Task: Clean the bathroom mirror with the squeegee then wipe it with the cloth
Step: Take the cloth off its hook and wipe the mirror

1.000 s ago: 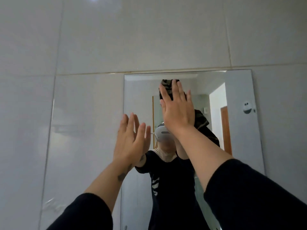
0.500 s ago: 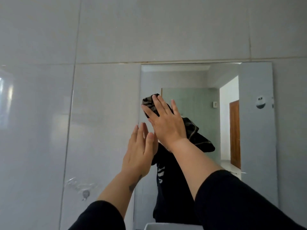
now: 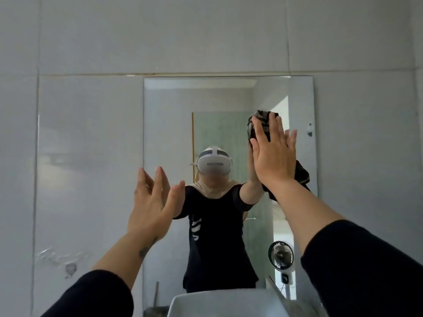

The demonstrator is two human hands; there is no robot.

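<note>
Head view, right hand (image 3: 273, 156): pressing flat, fingers spread, pinning the cloth (image 3: 263, 124) against the glass; the open palm is likely spreading pressure over a wide patch, not gripping.
Head view, left hand (image 3: 152, 202): hanging open and empty at the mirror's left edge, fingers loosely splayed (whether it is touching the glass or just off it, I cannot tell); probably bracing or balancing.
Cloth: dark, with a mottled olive pattern, bunched; poking out above the fingertips and trailing below the wrist, sitting in the mirror's upper right part.
Mirror (image 3: 169, 124): frameless rectangle set on grey wall tiles (image 3: 87, 138); glass looking clear, no streaks showing.
Squeegee: not showing anywhere.
Basin (image 3: 229, 303): white rim sitting just below the mirror.
Stage (a judgement): cloth wiping is under way.
</note>
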